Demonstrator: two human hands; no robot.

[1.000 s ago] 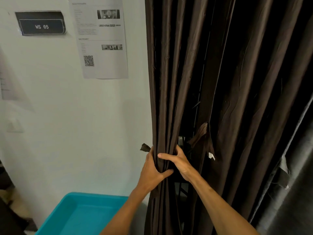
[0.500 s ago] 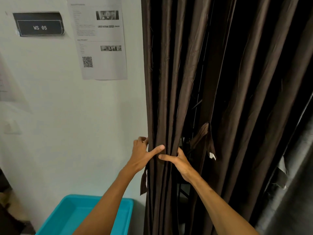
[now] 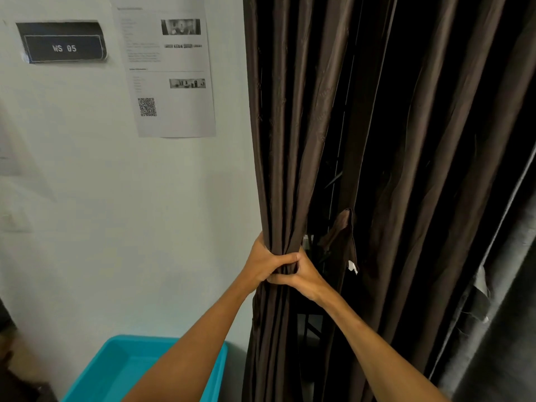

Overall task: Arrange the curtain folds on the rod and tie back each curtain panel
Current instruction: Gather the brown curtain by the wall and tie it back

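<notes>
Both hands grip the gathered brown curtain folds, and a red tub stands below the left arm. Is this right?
The tub is turquoise, not red; the head view shows it. The left hand and right hand grip the gathered brown curtain folds.

We face a pale painted wall [image 3: 116, 227], evenly and softly lit, with faint diagonal shadows crossing it toward 9 o'clock. At 10 o'clock a black sign [image 3: 62, 43] reads "WS 05" in white letters. Just beside it, at 11 o'clock, hangs a printed sheet [image 3: 171, 82] carrying two small photos and a QR code [image 3: 147, 107]. A pale wall switch [image 3: 13, 221] barely shows at 9 o'clock. Down at 7 o'clock stands a turquoise plastic tub [image 3: 121, 372] against the wall's foot.
</notes>
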